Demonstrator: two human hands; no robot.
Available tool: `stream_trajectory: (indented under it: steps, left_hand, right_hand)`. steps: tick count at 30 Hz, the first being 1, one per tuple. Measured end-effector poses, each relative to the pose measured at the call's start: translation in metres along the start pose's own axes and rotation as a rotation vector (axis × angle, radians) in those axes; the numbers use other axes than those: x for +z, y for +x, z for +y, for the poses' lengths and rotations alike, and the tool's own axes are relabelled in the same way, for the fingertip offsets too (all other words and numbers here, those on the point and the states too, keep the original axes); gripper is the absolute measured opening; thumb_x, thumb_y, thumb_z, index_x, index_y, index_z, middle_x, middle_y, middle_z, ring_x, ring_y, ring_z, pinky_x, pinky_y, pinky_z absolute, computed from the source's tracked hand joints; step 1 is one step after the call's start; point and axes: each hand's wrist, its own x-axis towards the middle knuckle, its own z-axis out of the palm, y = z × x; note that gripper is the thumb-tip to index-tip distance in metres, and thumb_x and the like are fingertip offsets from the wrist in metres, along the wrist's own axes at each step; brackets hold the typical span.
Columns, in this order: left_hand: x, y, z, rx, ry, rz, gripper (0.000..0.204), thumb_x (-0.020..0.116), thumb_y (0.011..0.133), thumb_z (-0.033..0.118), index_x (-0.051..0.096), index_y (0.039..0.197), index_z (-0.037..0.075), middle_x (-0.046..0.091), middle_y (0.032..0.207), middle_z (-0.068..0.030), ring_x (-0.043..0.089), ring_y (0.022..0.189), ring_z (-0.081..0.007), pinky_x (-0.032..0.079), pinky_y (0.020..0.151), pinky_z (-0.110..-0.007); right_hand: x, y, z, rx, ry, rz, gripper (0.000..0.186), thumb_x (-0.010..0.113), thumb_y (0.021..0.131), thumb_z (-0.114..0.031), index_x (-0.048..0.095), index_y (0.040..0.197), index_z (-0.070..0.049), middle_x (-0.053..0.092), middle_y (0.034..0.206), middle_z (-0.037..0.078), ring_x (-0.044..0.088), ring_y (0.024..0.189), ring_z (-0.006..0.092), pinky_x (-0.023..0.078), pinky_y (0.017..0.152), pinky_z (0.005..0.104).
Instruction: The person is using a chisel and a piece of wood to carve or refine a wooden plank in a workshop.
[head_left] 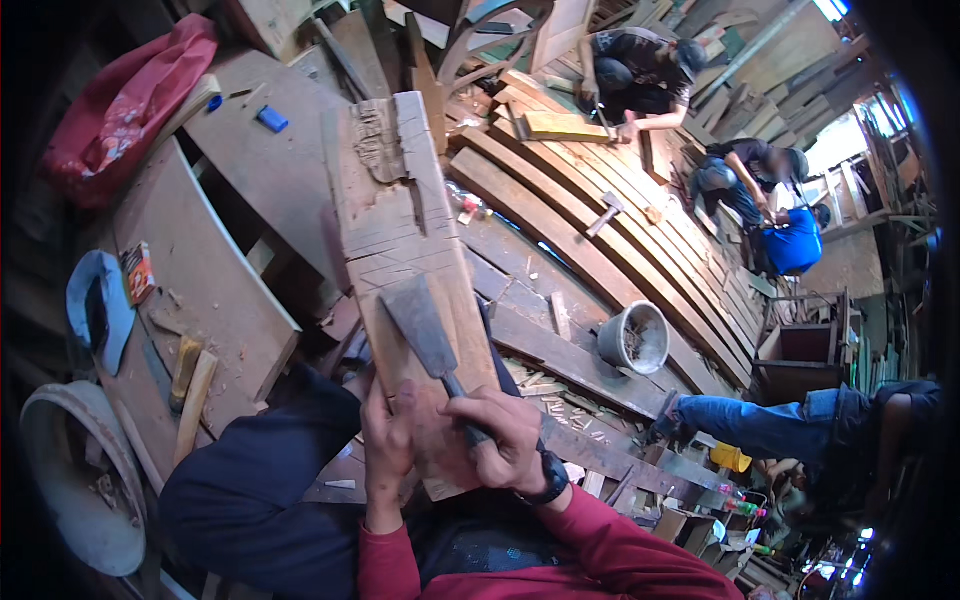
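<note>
A thick wooden beam (385,225) lies lengthwise in front of me, its near end by my lap. Pencil-like lines cross its top, and a rough carved patch (378,140) marks the far end. My right hand (497,432) is closed around the dark handle of a broad chisel (422,325). The chisel's flared blade points away from me, over the top of the beam; whether its edge touches the wood I cannot tell. My left hand (388,440) grips the beam's left edge near the close end, its thumb near the chisel.
On the boards at left are a blue lighter (271,119), a cap (100,310) and wooden-handled tools (186,365). A white tub (85,480) stands lower left. To the right are long planks, a hammer (604,213), a grey bucket (634,340) and several people at work.
</note>
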Motion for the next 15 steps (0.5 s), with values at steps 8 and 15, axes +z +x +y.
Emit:
stream_trajectory:
  steps: [8,15]
  left_hand:
    - [0.002,0.001,0.001,-0.039,0.116,0.018,0.054,0.057,0.1,0.044,0.056,0.118,-0.007,0.068,0.085,-0.018,0.066,0.079,-0.0225,0.051,0.071,-0.038]
    - [0.003,0.002,0.011,0.053,0.108,0.043,0.05,0.056,0.101,0.043,0.056,0.113,-0.006,0.066,0.081,-0.0209,0.066,0.071,-0.0247,0.05,0.065,-0.04]
  right_hand:
    - [0.005,0.003,-0.001,-0.024,-0.001,0.086,0.03,0.054,0.069,-0.002,0.071,0.094,0.001,0.063,0.068,0.011,0.063,0.056,0.0246,0.049,0.054,0.0325]
    - [0.001,0.0,0.0,-0.035,0.001,0.035,0.028,0.055,0.07,-0.006,0.071,0.092,0.0,0.064,0.068,0.011,0.063,0.056,0.0248,0.049,0.054,0.0325]
